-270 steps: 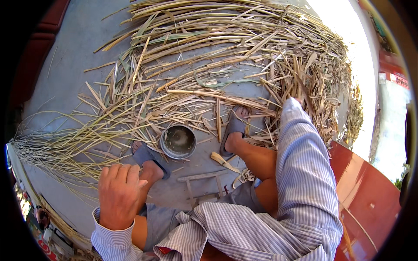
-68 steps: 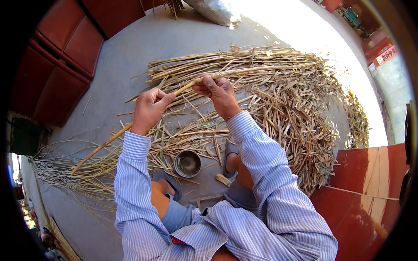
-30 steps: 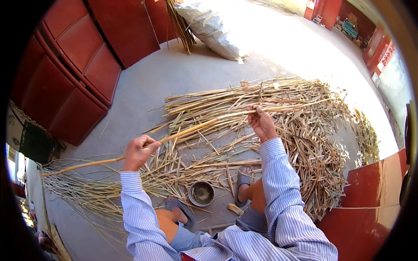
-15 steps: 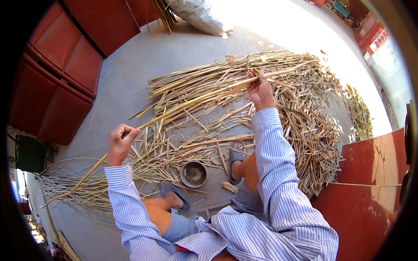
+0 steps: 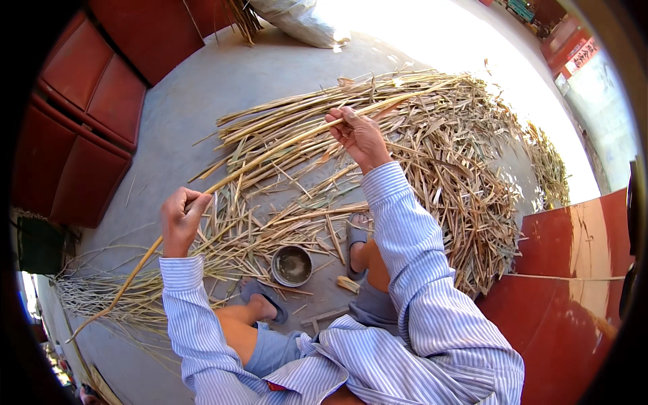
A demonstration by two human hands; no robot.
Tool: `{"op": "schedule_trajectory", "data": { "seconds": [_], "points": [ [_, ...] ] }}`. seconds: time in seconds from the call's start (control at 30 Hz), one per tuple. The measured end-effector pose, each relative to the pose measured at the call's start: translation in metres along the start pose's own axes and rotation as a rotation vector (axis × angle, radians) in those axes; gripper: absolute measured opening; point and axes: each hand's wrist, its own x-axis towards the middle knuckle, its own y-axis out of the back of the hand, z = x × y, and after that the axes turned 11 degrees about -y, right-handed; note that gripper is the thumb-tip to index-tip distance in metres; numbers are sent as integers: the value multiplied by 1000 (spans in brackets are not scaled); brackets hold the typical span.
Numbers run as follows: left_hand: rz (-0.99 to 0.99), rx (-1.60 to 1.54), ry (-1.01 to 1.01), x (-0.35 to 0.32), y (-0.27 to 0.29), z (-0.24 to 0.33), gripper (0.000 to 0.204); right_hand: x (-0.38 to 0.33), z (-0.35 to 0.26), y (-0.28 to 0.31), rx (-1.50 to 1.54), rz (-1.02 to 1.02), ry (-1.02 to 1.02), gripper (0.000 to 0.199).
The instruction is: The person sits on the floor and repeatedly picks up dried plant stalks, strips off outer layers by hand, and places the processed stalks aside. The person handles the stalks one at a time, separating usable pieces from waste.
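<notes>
A long, thin yellow plant stalk [image 5: 270, 156] slants across in front of me, from low at the left up over the pile. My left hand [image 5: 181, 221] is closed round it, and its thin, bent lower end sticks out below the fist. Farther along, my right hand [image 5: 362, 140] has its thumb and fingers pinched at the stalk, with the other fingers curled. The far end of the stalk reaches over a heap of dry husks and leaves [image 5: 449, 182]. Beneath it lies a bundle of similar stalks [image 5: 250, 123].
A dark round bowl [image 5: 291, 266] stands on the floor between my sandalled feet. Thin stalks [image 5: 128, 297] fan out at the left. Red cabinets [image 5: 88, 128] stand at far left, a whitish sack [image 5: 300, 21] at the back, and a red panel [image 5: 560, 290] at right.
My right hand has moved left along the stalk, closer to my left hand. The left hand keeps its hold almost in place. The whole view has shifted slightly.
</notes>
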Motion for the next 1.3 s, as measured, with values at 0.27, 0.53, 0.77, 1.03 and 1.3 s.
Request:
{"op": "schedule_trajectory", "data": {
  "seconds": [0.27,0.53,0.77,1.03,1.3],
  "points": [
    [134,88,13,-17,28,-15,23,9,-16,29,20,132,-33,23],
    [-38,-158,361,-34,37,-44,29,0,-12,5,32,-96,115,24],
    [42,12,207,-26,28,-26,25,8,-4,14,33,122,189,19],
    [66,135,-207,27,-37,48,20,-23,48,-58,-317,-110,62,21],
    [90,34,-49,25,-23,28,18,15,-26,78,176,527,181,28]
  ]
}}
